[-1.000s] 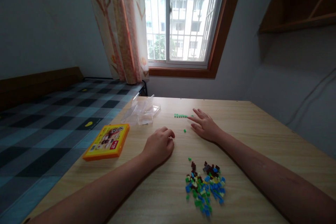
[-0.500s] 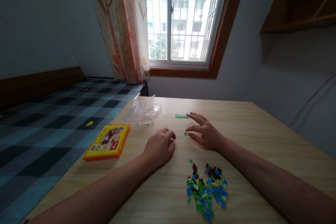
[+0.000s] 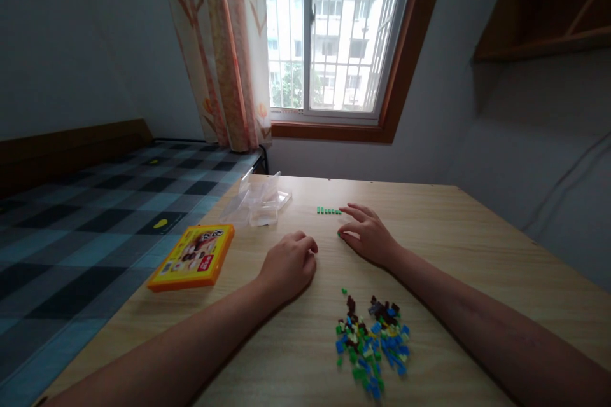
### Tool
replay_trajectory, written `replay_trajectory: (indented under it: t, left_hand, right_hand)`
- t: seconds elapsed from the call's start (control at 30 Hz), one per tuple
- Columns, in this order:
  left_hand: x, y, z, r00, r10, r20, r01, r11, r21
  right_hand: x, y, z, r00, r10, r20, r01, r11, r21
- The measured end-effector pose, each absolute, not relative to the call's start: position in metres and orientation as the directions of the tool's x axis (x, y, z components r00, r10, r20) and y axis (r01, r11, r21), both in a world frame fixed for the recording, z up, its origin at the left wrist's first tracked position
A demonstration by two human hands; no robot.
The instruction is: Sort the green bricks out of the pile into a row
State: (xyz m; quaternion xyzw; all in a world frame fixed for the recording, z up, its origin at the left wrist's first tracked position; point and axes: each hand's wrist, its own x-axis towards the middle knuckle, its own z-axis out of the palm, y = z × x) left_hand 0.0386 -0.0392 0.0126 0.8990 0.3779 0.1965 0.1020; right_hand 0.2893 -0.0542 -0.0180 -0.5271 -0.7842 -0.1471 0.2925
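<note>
My right hand (image 3: 370,235) pinches a tiny green brick (image 3: 338,234) between its thumb and a finger, low over the table. Its other fingers reach out to the right end of a row of several small green bricks (image 3: 326,210). My left hand (image 3: 289,266) rests on the table, loosely closed with its fingers curled; nothing shows in it. Nearer to me, between my forearms, lies a loose pile of small blue, green, brown and cream bricks (image 3: 375,346). One single green brick (image 3: 344,291) sits just beyond the pile.
A yellow and orange box (image 3: 191,259) lies at the left of the wooden table (image 3: 458,229). Behind it stand clear plastic trays (image 3: 262,203). A bed with a checked cover (image 3: 105,216) adjoins on the left; a window (image 3: 344,32) is ahead.
My right thumb and finger have closed on the green brick, which lay between them on the table, and moved it slightly away from me. My left hand stays put.
</note>
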Motion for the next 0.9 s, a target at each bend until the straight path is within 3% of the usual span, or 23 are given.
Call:
replay_trajectory:
  t: [0.17, 0.37, 0.63, 0.9]
  left_hand:
    - [0.038, -0.039, 0.013, 0.644, 0.720, 0.259, 0.640, -0.693, 0.333]
    - [0.037, -0.040, 0.015, 0.656, 0.709, 0.261, 0.635, -0.704, 0.317]
    - [0.038, -0.043, 0.018, 0.667, 0.703, 0.247, 0.638, -0.710, 0.298]
    - [0.039, -0.043, 0.018, 0.673, 0.702, 0.233, 0.642, -0.710, 0.288]
  right_hand:
    - [0.294, -0.057, -0.019, -0.239, 0.732, 0.638, 0.919, 0.383, -0.095]
    - [0.289, -0.061, -0.018, -0.277, 0.775, 0.568, 0.916, 0.392, -0.088]
    - [0.297, -0.051, -0.023, -0.018, 0.901, 0.433, 0.974, 0.115, -0.197]
    - [0.318, -0.031, -0.034, 0.028, 0.900, 0.435, 0.967, 0.086, -0.240]
